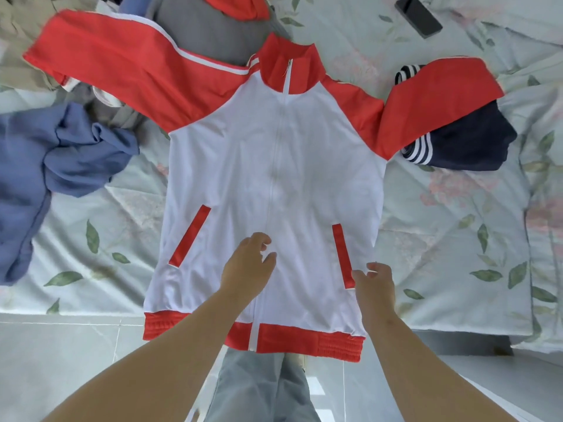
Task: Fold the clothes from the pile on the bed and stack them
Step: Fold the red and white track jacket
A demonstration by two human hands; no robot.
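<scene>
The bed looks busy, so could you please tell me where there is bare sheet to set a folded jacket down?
Bare sheet lies right of the jacket, below the navy striped garment, and left of it, below the blue garment. A smaller patch sits between collar and phone. The upper left is crowded with piled clothes under the sleeve.

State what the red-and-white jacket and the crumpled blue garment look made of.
Red-and-white jacket: smooth, slightly shiny knit, likely polyester tracksuit fabric; it lies flat with few creases. Blue garment: matte, softer cloth, perhaps cotton; it bunches in thick folds.
</scene>
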